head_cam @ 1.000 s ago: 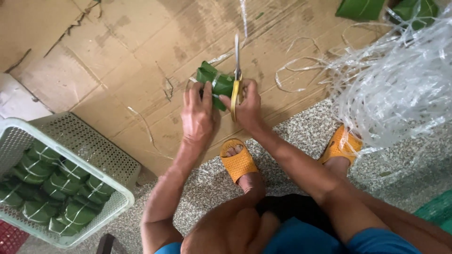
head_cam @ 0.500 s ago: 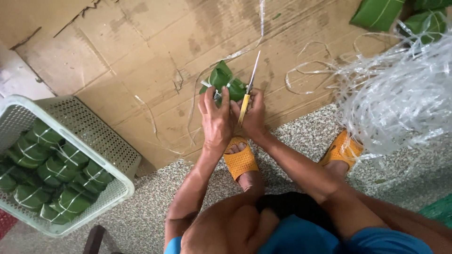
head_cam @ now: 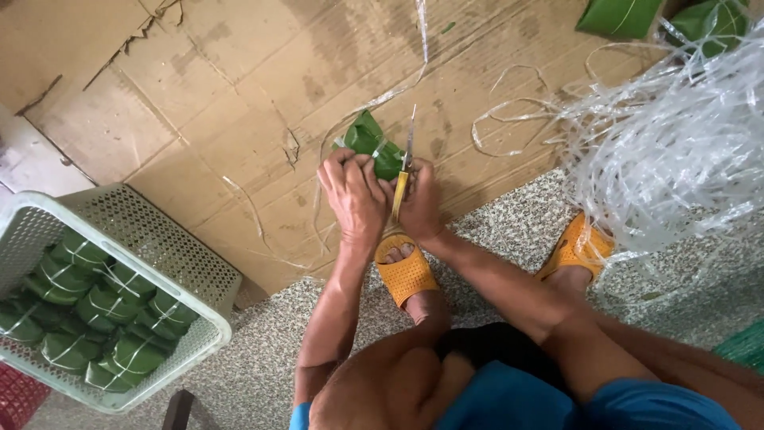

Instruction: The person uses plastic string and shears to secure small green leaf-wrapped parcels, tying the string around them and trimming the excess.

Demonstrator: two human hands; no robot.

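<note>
Flattened cardboard sheets (head_cam: 199, 103) are covering the far part of the floor, and speckled stone flooring (head_cam: 509, 231) is showing nearer the person. Over the cardboard's edge, both hands are working close together on a small leaf-wrapped parcel (head_cam: 372, 143), green and bound with pale strips. The left hand (head_cam: 354, 195) is lying over the parcel's near side, fingers curled down and gripping it. The right hand (head_cam: 420, 203) is closed around the yellow handle of a pair of scissors (head_cam: 406, 163), whose blades are pointing away from the person, just beside the parcel's right edge; whether the blades are touching a strip cannot be told. A thin plastic strip (head_cam: 420, 48) is running from the parcel area toward the top of the view.

To the right, a loose heap of clear plastic strips (head_cam: 676, 143) is lying on the floor, with further green parcels (head_cam: 621, 16) beyond it. At the left, a pale green mesh basket (head_cam: 151, 239) is holding many tied parcels (head_cam: 87, 306). Orange sandals (head_cam: 406, 275) are showing on the person's feet below the hands.
</note>
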